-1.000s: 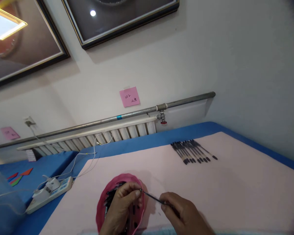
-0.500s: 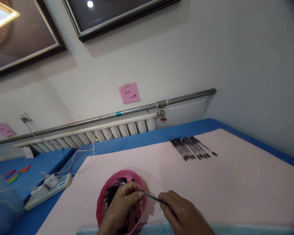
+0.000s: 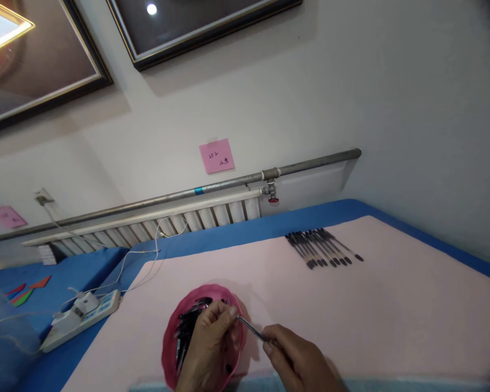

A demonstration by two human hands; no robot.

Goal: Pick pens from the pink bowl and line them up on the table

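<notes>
A slim pen point(image 3: 251, 328), clear-barrelled with dark parts, spans the gap between my hands at a slant. My left hand point(image 3: 210, 340) is closed, thumb and finger pinching the pen's upper left end, above a pink scalloped bowl point(image 3: 168, 348). My right hand point(image 3: 298, 356) wraps the lower right end, its fingers hiding that part. Inside the bowl lie several dark pens and pen parts point(image 3: 188, 324), partly covered by my left hand. Farther back on the pale pink sheet point(image 3: 400, 305), several black-capped pens point(image 3: 322, 249) lie side by side in a slanted row.
A white power strip point(image 3: 81, 321) with plugs and loose cables lies on the blue surface at left, near coloured flat pieces point(image 3: 23, 297). Behind the table run a radiator point(image 3: 208, 218) and a grey pipe point(image 3: 228, 182) with a red-handled valve point(image 3: 273, 202).
Both hands still hold the pen. My left hand has turned slightly and risen a little, my right hand has shifted slightly left, and the pen slants more steeply.
</notes>
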